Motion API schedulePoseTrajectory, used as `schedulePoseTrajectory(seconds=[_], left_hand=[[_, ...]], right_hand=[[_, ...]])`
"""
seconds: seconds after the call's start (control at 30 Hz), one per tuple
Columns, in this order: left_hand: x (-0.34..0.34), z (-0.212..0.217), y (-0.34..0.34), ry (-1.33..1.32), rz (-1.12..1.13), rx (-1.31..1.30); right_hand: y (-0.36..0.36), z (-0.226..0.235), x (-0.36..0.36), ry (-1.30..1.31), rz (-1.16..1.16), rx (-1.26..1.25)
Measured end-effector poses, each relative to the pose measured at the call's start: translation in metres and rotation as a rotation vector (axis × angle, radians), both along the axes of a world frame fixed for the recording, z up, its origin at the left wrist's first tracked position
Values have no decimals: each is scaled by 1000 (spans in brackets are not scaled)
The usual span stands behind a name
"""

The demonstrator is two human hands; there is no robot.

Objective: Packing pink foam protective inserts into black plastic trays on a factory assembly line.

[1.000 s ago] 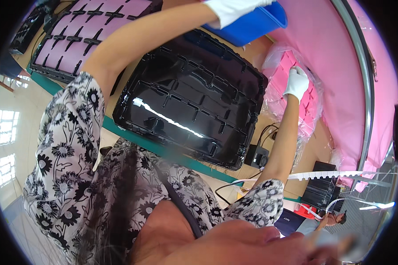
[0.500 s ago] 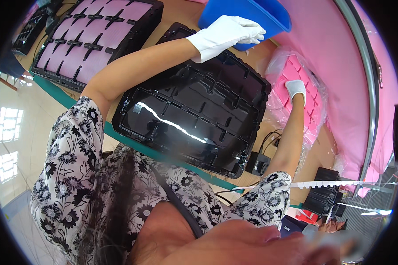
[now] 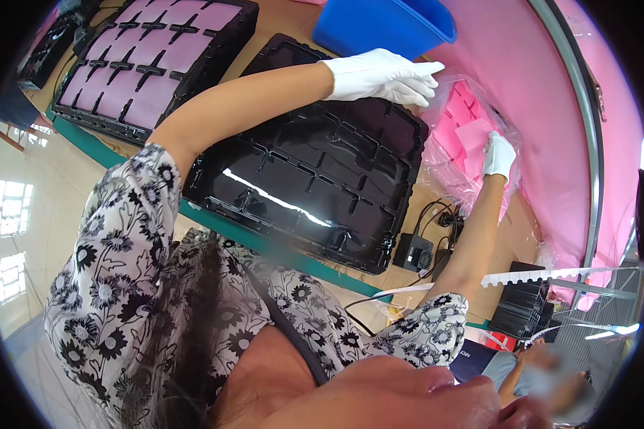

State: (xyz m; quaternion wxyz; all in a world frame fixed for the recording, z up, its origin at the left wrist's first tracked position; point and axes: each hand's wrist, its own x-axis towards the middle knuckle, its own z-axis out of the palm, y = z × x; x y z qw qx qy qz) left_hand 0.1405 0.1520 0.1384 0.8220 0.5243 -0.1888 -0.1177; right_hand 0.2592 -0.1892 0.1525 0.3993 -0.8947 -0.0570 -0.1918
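Note:
My left hand (image 3: 385, 77), in a white glove, hovers over the far right corner of a glossy black plastic tray (image 3: 300, 179). Its fingers stretch toward a clear plastic bag (image 3: 436, 168), and nothing shows in them. Inside the bag lies a stack of pink sheets (image 3: 447, 139) with notched shapes. My right hand (image 3: 499, 156), also gloved, is closed at the edge of a loose pink sheet (image 3: 472, 139) that tilts up from the stack. The right fingertips are partly hidden.
A blue bin (image 3: 383, 28) stands behind my left hand. At the far left is another black tray (image 3: 215, 53) with pink sheets in its compartments. A black power adapter (image 3: 413, 252) and cables sit near the right. Pink fabric (image 3: 544, 129) borders the table; another person (image 3: 526, 375) is at lower right.
My left hand has moved from the blue bin down toward the bag. The right hand has shifted right and slightly nearer, and a pink sheet has come up from the stack with it.

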Motion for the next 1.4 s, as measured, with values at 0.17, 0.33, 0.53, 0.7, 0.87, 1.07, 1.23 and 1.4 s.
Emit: schedulePoseTrajectory(seconds=[0.17,0.33,0.53,0.7,0.87,1.07,1.23,1.4], left_hand=[[21,-1,-49,245,-113,-125],[38,-28,-73,319,-204,-87],[3,-31,-69,415,113,-17],[18,-65,-46,248,370,96],[7,-58,-43,269,227,4],[13,-70,-25,266,243,100],[22,-89,-5,245,300,204],[-1,-69,2,165,340,170]], right_hand=[[50,9,-64,54,44,228],[94,-2,-124,21,36,159],[109,-45,-139,80,97,32],[98,-35,-122,-166,128,-274],[7,-10,-61,-418,-334,-473],[-18,-1,-17,102,-176,-266],[5,0,-17,347,-101,-48],[-35,-11,-11,386,116,311]])
